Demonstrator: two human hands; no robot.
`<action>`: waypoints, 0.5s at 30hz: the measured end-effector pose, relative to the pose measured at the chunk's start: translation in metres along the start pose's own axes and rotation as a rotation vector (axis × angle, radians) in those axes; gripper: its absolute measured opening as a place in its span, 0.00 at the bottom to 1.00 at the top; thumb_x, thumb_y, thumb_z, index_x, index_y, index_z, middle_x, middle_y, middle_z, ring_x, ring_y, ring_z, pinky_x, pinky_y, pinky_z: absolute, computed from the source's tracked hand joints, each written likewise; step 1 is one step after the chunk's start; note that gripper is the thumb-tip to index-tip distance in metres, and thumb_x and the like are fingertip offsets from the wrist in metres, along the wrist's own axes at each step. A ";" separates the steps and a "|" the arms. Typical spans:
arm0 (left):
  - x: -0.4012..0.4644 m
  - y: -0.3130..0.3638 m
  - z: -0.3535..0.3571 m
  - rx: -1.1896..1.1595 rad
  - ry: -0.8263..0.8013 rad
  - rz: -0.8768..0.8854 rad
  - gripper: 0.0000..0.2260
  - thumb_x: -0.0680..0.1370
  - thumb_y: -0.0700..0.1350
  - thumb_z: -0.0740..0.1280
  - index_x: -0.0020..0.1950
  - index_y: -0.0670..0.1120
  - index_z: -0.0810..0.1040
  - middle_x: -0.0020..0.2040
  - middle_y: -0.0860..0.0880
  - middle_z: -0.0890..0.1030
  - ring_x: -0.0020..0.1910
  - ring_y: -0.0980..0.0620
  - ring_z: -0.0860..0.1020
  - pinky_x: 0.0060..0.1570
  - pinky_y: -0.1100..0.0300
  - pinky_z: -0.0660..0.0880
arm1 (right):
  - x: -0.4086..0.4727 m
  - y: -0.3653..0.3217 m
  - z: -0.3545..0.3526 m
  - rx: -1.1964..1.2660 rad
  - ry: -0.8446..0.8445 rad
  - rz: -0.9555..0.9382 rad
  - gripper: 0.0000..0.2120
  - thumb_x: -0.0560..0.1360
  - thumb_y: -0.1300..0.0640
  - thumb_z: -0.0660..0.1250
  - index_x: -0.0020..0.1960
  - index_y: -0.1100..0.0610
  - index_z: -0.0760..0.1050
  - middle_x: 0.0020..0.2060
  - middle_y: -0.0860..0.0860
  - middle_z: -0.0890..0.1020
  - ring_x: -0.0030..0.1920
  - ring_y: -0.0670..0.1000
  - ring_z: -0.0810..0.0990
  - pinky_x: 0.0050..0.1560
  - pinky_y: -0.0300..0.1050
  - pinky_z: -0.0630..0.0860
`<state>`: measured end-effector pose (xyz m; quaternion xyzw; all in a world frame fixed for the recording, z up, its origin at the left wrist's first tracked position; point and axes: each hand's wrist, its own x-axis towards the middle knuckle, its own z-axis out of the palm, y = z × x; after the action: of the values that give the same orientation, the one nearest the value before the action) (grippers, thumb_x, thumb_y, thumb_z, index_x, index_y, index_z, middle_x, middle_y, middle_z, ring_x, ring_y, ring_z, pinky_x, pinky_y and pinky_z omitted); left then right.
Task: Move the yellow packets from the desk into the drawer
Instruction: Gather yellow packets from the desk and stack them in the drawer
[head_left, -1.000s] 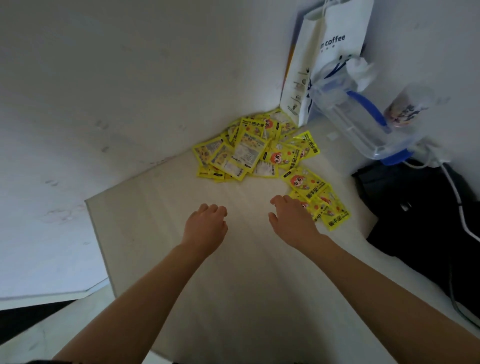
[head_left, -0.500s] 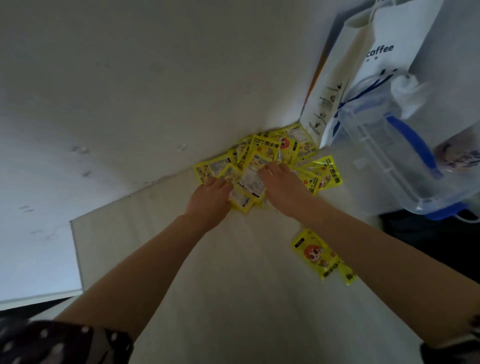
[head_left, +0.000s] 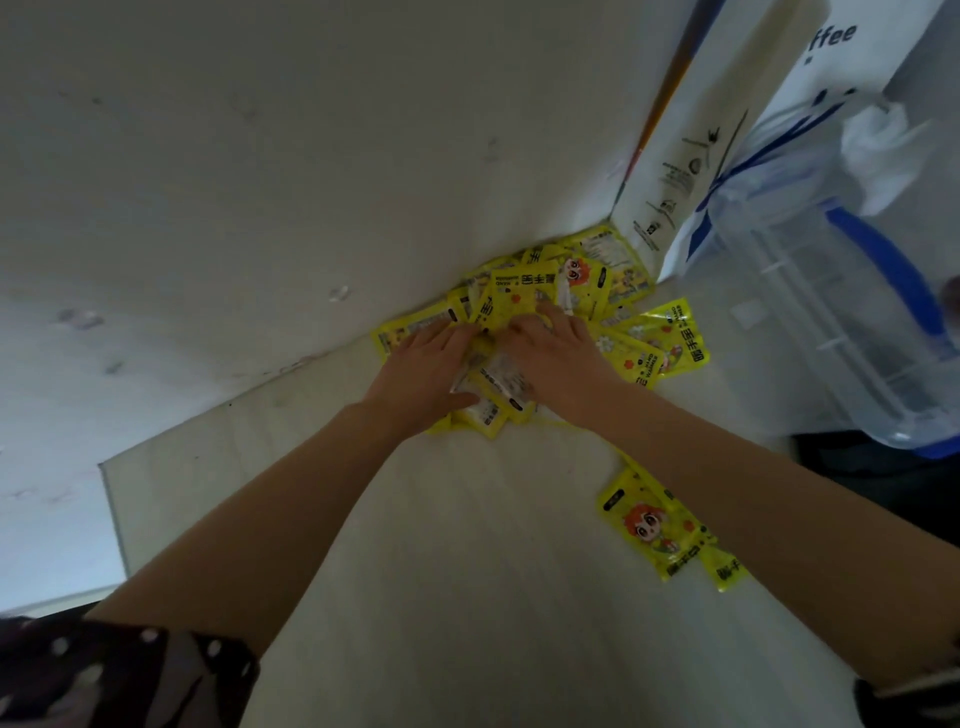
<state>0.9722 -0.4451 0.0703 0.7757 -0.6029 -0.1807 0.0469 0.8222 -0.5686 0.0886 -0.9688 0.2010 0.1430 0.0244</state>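
A heap of yellow packets (head_left: 582, 283) lies on the pale desk (head_left: 467, 597) against the wall corner. My left hand (head_left: 423, 364) lies flat on the heap's left side, fingers spread over the packets, thumb beside a packet showing its white back (head_left: 501, 382). My right hand (head_left: 553, 351) presses on the heap's middle, fingers curled among the packets. Whether either hand grips a packet is hidden. Two more yellow packets (head_left: 654, 525) lie apart near my right forearm. No drawer is in view.
A white paper coffee bag (head_left: 696, 156) stands against the wall behind the heap. A clear plastic box with a blue handle (head_left: 831, 291) sits at the right, with dark items (head_left: 883, 483) below it. The desk's left edge (head_left: 111, 514) drops off.
Both hands have pushed further into the heap and closer together, bunching the packets toward the wall. The camera has moved nearer to the corner.
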 end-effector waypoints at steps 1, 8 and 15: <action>-0.001 -0.001 0.001 0.017 0.012 0.008 0.38 0.72 0.56 0.72 0.76 0.48 0.58 0.75 0.48 0.65 0.76 0.46 0.57 0.72 0.49 0.58 | -0.002 0.000 0.001 0.002 -0.004 0.012 0.33 0.74 0.53 0.70 0.74 0.52 0.58 0.71 0.54 0.63 0.74 0.63 0.55 0.70 0.58 0.59; -0.012 -0.001 0.009 0.245 0.103 0.061 0.30 0.67 0.56 0.75 0.66 0.48 0.73 0.71 0.46 0.70 0.72 0.38 0.64 0.69 0.41 0.60 | -0.019 0.001 0.012 -0.066 0.017 0.076 0.31 0.53 0.55 0.83 0.54 0.55 0.78 0.59 0.61 0.76 0.62 0.67 0.74 0.57 0.61 0.74; -0.017 0.004 0.017 0.293 0.083 0.092 0.31 0.72 0.55 0.71 0.71 0.43 0.69 0.76 0.47 0.64 0.78 0.43 0.54 0.74 0.44 0.50 | -0.036 0.000 0.016 -0.152 0.017 0.017 0.29 0.59 0.55 0.80 0.57 0.56 0.74 0.51 0.52 0.79 0.57 0.56 0.77 0.59 0.60 0.70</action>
<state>0.9587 -0.4273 0.0595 0.7524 -0.6554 -0.0561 -0.0335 0.7864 -0.5533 0.0834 -0.9673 0.1980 0.1498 -0.0521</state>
